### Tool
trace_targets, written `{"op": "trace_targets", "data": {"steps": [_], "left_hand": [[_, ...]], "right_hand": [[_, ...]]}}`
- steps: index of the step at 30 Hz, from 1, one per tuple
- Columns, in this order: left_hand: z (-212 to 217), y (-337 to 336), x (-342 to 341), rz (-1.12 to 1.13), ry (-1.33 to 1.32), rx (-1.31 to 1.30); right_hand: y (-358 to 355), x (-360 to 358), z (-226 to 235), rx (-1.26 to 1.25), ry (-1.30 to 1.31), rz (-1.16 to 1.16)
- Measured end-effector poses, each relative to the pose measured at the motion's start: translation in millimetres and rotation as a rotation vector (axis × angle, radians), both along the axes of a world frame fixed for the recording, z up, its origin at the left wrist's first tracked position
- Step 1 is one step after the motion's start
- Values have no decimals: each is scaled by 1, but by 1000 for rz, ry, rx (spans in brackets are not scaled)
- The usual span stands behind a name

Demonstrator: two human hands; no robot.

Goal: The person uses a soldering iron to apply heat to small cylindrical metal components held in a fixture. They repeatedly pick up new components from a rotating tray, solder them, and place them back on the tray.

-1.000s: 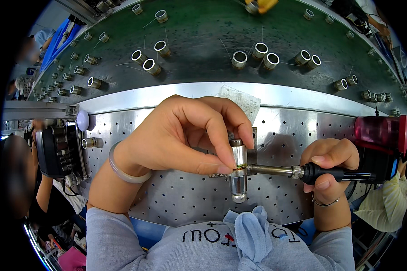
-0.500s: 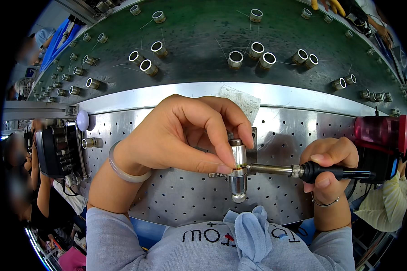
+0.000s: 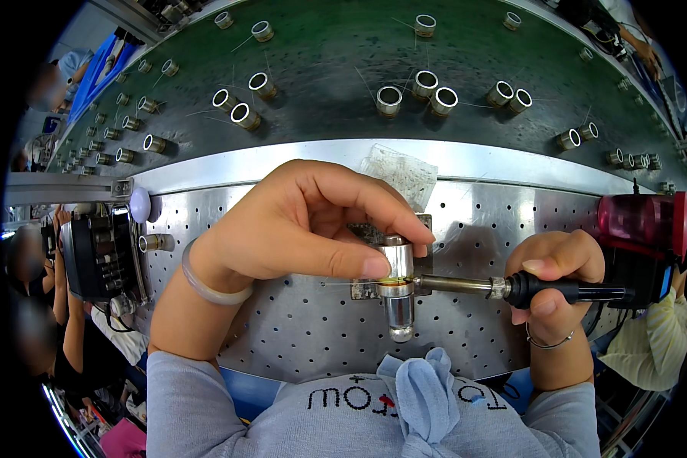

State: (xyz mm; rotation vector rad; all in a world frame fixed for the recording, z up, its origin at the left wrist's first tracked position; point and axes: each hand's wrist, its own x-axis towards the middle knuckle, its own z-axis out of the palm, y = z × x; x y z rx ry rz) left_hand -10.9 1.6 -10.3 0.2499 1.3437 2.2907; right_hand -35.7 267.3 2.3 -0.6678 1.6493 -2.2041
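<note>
Soldering iron (image 3: 542, 290) right of centre, handle pinched snugly between thumb and fingers of right hand (image 3: 566, 261); points leftward, tip at lower edge of metal ring (image 3: 394, 263) at mid-frame. Left hand (image 3: 294, 221) curled about same ring, thumb at its left side, firmness of hold impossible to judge. Below, perforated metal bench (image 3: 305, 336). Beyond, across upper frame, green belt (image 3: 328, 61) with scattered rings (image 3: 388, 112).

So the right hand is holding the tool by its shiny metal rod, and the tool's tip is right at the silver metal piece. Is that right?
Not quite: the right hand is holding the tool by its black handle, not its shiny metal rod. The head view shows it. The tip is right at the silver metal piece.
</note>
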Motion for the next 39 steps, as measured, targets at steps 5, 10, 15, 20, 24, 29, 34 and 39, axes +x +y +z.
{"op": "trace_targets", "data": {"steps": [5,10,15,20,24,29,34,39], "left_hand": [[3,-1,-1,-9,-17,-34],[1,0,0,5,0,-37],[18,2,-1,20,-16,-114],[17,3,1,34,-51,-144],[12,2,0,19,-67,-80],[8,3,-1,16,-65,-68],[7,3,-3,2,-61,-71],[6,4,-1,19,-71,-53]], "right_hand": [[0,-3,-3,-7,52,33],[1,-4,-4,-1,82,52],[3,-5,-3,15,77,49],[3,-3,1,12,25,19],[3,-5,4,-24,6,-5],[4,-6,-2,-12,52,34],[3,-7,-4,-14,70,42],[5,-7,-4,-28,43,55]]}}
